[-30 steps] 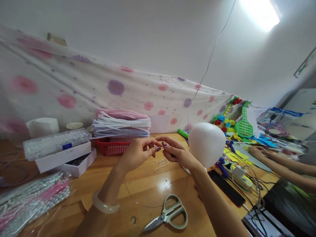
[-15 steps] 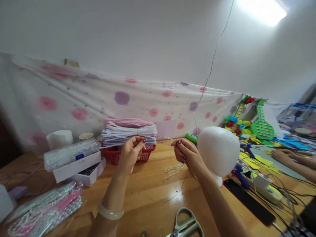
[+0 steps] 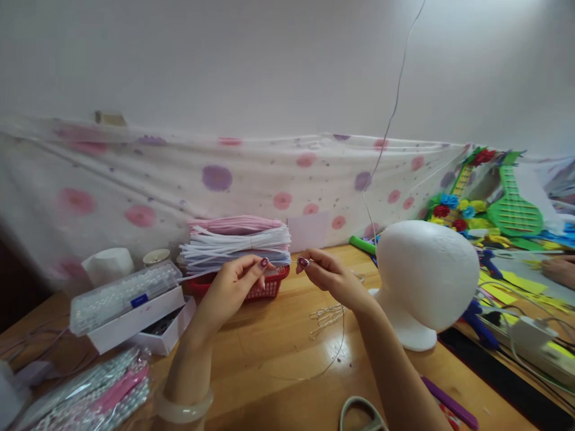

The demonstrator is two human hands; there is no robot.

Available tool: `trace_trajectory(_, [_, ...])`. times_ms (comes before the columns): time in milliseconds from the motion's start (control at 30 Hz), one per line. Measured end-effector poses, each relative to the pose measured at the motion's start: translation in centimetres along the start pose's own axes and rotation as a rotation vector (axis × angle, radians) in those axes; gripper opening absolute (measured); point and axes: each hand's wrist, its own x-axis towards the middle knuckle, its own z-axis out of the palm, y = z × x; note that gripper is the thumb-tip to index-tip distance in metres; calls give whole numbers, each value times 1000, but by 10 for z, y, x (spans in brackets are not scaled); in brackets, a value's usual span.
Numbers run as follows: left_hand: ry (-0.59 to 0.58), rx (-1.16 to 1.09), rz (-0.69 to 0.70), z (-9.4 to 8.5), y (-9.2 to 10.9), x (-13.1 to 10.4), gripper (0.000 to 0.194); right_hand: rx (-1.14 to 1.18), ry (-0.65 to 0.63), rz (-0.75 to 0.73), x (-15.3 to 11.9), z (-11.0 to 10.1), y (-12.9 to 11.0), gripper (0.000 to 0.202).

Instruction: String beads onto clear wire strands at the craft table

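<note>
My left hand [image 3: 240, 278] is closed in a pinch on a thin wire, in front of the red basket [image 3: 269, 286]. Close by on the right, my right hand [image 3: 330, 275] pinches the same wire [image 3: 294, 261], and a short stretch of it shows between the fingertips. A long thin end hangs below my right hand and curves over the wooden table [image 3: 269, 353]. Several short looped wires [image 3: 326, 317] lie under my right hand. The white foam head [image 3: 426, 275] stands to the right of that hand.
White and pink pipe cleaners [image 3: 238, 242] are piled on the basket. At left are a bead case [image 3: 126, 293], white boxes and bagged beads [image 3: 103, 389]. Scissors [image 3: 362, 413] lie at the front edge. Glue guns, cables and a person's hand [image 3: 559, 269] are at right.
My hands have come closer together, shortening the stretch of wire between them. The view has shifted, so the foam head looks larger and a purple object now shows near my right forearm.
</note>
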Motion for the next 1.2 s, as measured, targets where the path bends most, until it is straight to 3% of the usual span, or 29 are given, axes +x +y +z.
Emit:
trace_trajectory(233, [-159,-150,-144,8,-3,4,25,-81,-109,56,3,4,2,28])
trace_trajectory(533, [-9,-252,-258,3,-14,6,24,-41,-145,106,2,-10,10,26])
trace_trajectory(667, [-22,-343,-340,3,-13,6,24,59,-153,144,3,-11,11,25])
trace_trajectory(800, [-30,-358,-329,6,-12,6,31,160,-106,175,3,-7,7,27])
trace_trajectory(900, [-19,-408,-347,7,-11,6,38,27,-42,110,3,-3,5,30])
trace_trajectory(1200, [14,-602,-396,4,-5,5,45,-772,235,-173,-4,4,0,30])
